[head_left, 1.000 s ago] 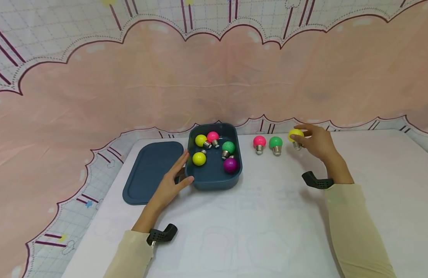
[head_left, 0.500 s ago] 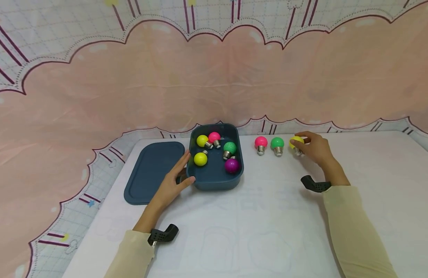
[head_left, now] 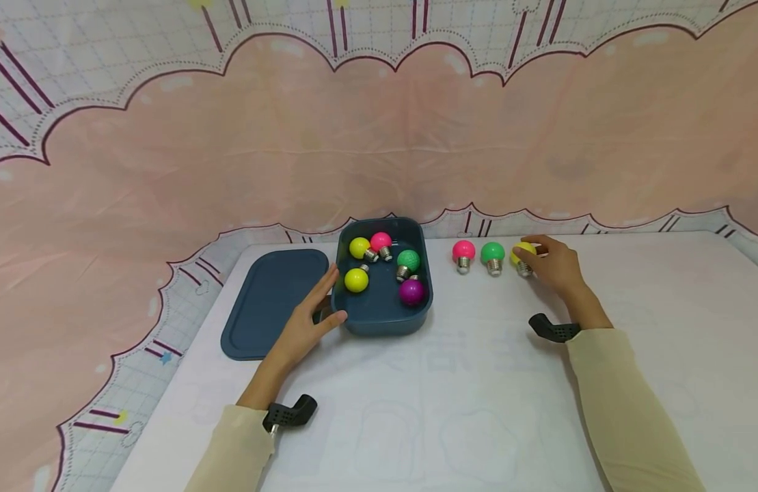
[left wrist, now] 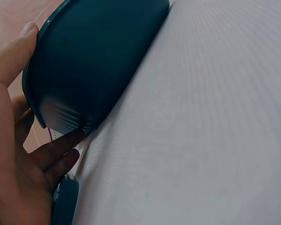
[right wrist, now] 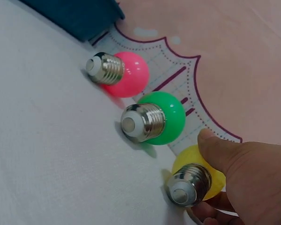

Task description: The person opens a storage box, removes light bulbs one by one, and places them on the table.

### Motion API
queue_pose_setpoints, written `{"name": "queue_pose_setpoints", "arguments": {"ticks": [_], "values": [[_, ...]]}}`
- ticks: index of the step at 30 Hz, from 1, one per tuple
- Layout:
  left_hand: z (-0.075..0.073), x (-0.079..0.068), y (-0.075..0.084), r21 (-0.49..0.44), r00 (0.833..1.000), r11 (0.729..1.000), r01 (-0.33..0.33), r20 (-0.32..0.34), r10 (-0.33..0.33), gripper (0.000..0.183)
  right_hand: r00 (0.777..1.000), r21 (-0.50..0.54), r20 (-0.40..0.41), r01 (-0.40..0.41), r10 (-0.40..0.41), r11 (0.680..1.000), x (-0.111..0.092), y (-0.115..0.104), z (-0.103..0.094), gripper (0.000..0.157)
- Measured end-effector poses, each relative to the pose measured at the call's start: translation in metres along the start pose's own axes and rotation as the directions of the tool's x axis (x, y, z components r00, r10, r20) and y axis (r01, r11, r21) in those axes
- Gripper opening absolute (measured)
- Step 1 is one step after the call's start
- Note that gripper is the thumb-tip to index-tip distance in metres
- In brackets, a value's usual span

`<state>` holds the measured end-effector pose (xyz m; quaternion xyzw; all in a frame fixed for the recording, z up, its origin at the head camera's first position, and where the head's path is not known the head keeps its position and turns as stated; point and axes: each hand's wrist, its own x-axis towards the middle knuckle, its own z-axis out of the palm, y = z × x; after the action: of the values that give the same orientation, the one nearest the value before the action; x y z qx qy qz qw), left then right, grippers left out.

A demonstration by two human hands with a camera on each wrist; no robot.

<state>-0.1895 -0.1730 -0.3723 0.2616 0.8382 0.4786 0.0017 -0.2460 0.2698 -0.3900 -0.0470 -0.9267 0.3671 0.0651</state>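
Note:
My right hand (head_left: 553, 265) pinches a yellow light bulb (right wrist: 193, 180) between thumb and fingers; its metal base points toward me at the table surface. Just left of it lie a green bulb (head_left: 492, 254) and a pink bulb (head_left: 463, 253), forming a row. My left hand (head_left: 306, 319) touches the left side of a dark blue box (head_left: 381, 326), its fingers spread and fairly straight. Inside the box are two yellow bulbs (head_left: 357, 280), a pink bulb (head_left: 381, 242), a textured green bulb (head_left: 408, 260) and a purple bulb (head_left: 412, 292).
A dark blue lid (head_left: 271, 294) lies flat on the white table (head_left: 452, 410), left of the box and partly behind my left hand. A patterned peach curtain (head_left: 379, 143) hangs along the table's back edge.
My right hand has lowered the yellow bulb slightly to the table, into line with the green and pink ones. The left hand stays at the box; the view has shifted a little.

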Motion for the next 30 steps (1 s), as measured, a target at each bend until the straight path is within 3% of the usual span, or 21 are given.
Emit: {"name": "queue_pose_setpoints", "arguments": {"ticks": [7,21,30], "values": [[-0.0003,0.0006,-0.0023,-0.011,1.0,1.0,0.0,0.002,0.0,0.071,1.0,0.015,0.006,-0.011,0.011,1.0,0.0012,-0.0001,0.0001,0.064],[-0.0006,0.0,-0.0049,-0.026,1.0,1.0,0.002,0.001,-0.002,0.071,0.993,-0.006,0.121,-0.006,0.007,1.0,0.0033,0.0016,-0.0047,0.063],[-0.0001,0.001,-0.0055,-0.024,1.0,1.0,-0.009,0.001,0.009,0.07,0.991,-0.013,0.132,-0.021,0.022,1.0,0.0028,0.0009,-0.0056,0.064]]}}
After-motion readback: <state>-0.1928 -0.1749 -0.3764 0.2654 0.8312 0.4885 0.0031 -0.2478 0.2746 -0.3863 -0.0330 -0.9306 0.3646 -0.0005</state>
